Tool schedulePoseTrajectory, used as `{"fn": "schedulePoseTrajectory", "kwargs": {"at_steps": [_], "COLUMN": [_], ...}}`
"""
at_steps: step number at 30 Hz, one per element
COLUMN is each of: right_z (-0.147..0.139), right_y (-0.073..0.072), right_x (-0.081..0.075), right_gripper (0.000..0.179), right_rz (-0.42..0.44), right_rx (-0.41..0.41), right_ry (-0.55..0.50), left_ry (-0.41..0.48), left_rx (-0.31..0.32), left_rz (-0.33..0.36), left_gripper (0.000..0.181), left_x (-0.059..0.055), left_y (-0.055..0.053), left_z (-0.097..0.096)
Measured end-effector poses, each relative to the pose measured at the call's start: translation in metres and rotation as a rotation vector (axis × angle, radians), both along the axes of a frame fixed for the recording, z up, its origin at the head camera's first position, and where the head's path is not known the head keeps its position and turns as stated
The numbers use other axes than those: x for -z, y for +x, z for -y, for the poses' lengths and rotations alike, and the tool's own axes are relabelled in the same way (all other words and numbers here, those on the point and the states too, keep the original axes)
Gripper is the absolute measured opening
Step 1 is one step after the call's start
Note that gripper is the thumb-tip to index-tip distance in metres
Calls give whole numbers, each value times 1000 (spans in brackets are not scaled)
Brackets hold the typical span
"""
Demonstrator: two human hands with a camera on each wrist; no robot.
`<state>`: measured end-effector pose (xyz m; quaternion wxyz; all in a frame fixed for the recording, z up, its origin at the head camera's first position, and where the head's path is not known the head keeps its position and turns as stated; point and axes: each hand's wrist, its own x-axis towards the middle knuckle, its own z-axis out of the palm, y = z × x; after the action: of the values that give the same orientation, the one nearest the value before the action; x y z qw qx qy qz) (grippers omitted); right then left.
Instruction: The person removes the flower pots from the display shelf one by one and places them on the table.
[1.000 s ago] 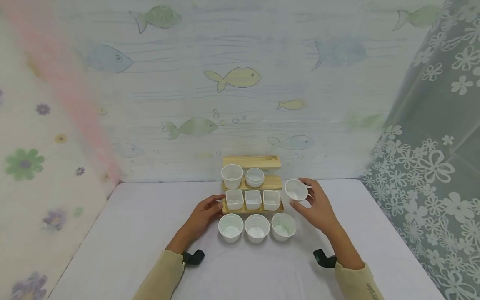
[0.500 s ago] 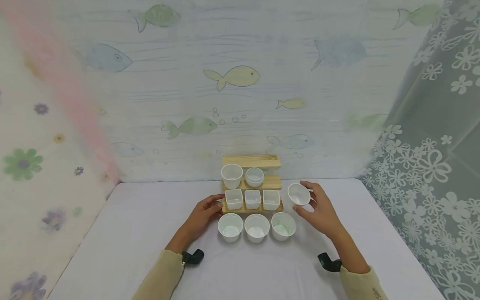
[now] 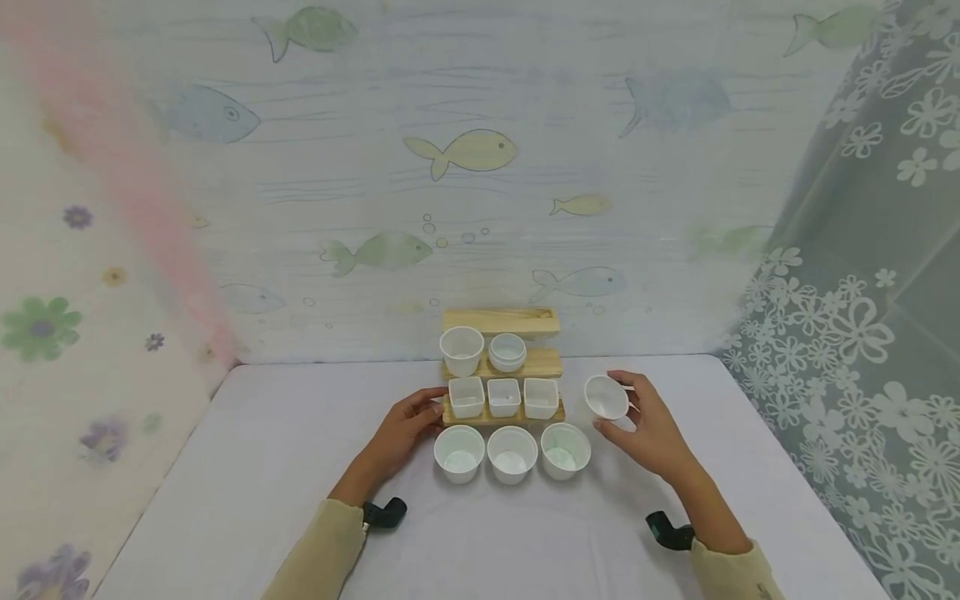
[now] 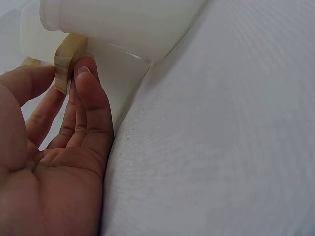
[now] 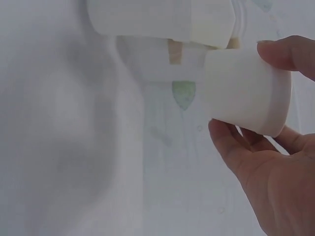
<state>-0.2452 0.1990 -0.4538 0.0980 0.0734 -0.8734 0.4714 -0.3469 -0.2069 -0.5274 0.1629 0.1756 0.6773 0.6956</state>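
My right hand (image 3: 656, 433) holds a white round cup (image 3: 606, 398) in the air, right of a stepped wooden stand (image 3: 501, 321). In the right wrist view the thumb lies on one side of the cup and the fingers on the other. My left hand (image 3: 401, 429) pinches the left end of the stand's lowest step; the left wrist view shows this wooden end (image 4: 63, 71) between thumb and fingers. Three small square cups stand on that step, the middle one (image 3: 503, 398) among them. The middle step bears a larger round cup (image 3: 461, 352) and a low round cup (image 3: 507, 353).
Before the stand, three round white cups stand in a row on the white-covered table (image 3: 480, 550): left (image 3: 459, 454), middle (image 3: 512, 456) and right (image 3: 566, 452), the right with greenish marks inside. A fish-patterned curtain (image 3: 360, 192) hangs behind the table.
My right hand has moved to the right and slightly nearer with the round cup. The left hand keeps its hold on the stand, and the other cups stand as before.
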Motion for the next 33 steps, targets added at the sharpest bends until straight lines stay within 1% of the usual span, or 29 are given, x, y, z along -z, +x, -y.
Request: {"fn": "schedulePoseTrajectory", "kwargs": {"at_steps": [6, 18, 27, 33], "right_z": [-6, -13, -15, -16], "right_y": [4, 11, 15, 20], "right_x": [5, 11, 13, 11], "right_gripper": [80, 80, 79, 80], "right_rz": [12, -15, 0, 39], "right_rx": [-6, -47, -45, -48], "right_ry": [13, 14, 28, 35], "left_ry": [-5, -12, -7, -15], "left_rx": [-2, -14, -8, -10], "left_rz": [4, 3, 3, 3], "left_gripper": [45, 44, 44, 43], "left_x": [1, 0, 0, -1], "left_y": [2, 9, 10, 10], "left_z": [-1, -3, -3, -2]}}
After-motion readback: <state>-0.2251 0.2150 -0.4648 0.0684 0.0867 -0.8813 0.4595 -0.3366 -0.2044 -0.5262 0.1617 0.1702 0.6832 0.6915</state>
